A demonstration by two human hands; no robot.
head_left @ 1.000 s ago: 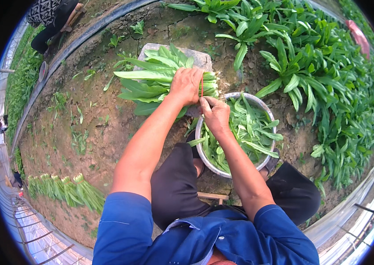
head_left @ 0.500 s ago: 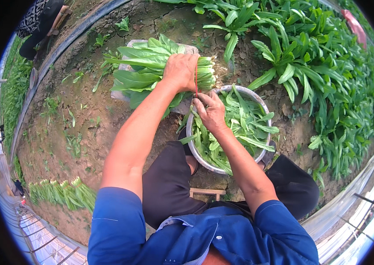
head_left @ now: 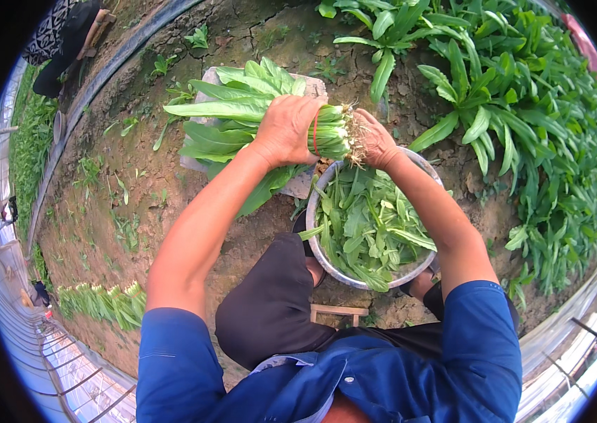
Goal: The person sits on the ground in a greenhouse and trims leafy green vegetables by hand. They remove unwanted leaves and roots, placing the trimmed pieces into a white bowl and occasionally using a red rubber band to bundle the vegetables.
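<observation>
A thick bunch of leafy greens (head_left: pixel 231 113) lies sideways, leaves to the left and pale stems with stringy roots to the right. My left hand (head_left: pixel 285 130) is closed over it from above where leaves meet stems. A thin red band (head_left: pixel 315 135) circles the stems just right of that hand. My right hand (head_left: pixel 377 143) is closed against the root end; its fingertips are partly hidden behind the roots. Beneath the bunch shows a flat greyish slab (head_left: pixel 316 87). Near my right forearm stands a round basin (head_left: pixel 313 218) of loose green leaves (head_left: pixel 372 222).
Tall leafy plants (head_left: pixel 496 120) grow densely at the right. Several bundles of greens (head_left: pixel 104 304) lie in a row at lower left. Between my legs is a small wooden stool (head_left: pixel 339 310). A dark pipe (head_left: pixel 94 81) curves across the left; beyond it, another person (head_left: pixel 65 35) is partly visible.
My right hand has left the red band and moved up and right to the root end. The band now sits closely round the stems. My left hand keeps its hold.
</observation>
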